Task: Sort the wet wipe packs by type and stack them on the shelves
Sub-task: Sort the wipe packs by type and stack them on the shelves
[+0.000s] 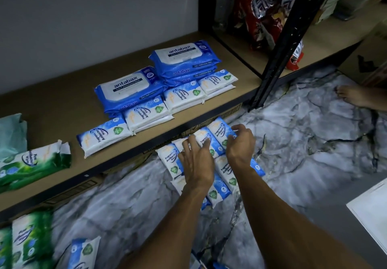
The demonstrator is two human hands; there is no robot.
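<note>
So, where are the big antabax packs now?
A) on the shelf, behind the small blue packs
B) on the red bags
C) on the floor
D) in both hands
A: the antabax packs lie stacked on the shelf, behind the row of small blue packs.

Under my left hand (196,164) and right hand (240,145), the small blue-and-white packs (218,131) read "Fragrance Free Antibacterial Wipes". The same words stand on the row of small packs (146,113) on the shelf (62,105) just beyond my fingers. Behind those, farther from my hands, the big blue packs (184,57) carry "antabax" on top and along their sides, with "3-in-1 Antibacterial Wipes" beneath. Far to the left of my left hand, a green pack (31,161) says "Pine Antibacterial Wipes". The white lettering on the red bag (263,6), up beyond my right hand, I cannot read.
</note>
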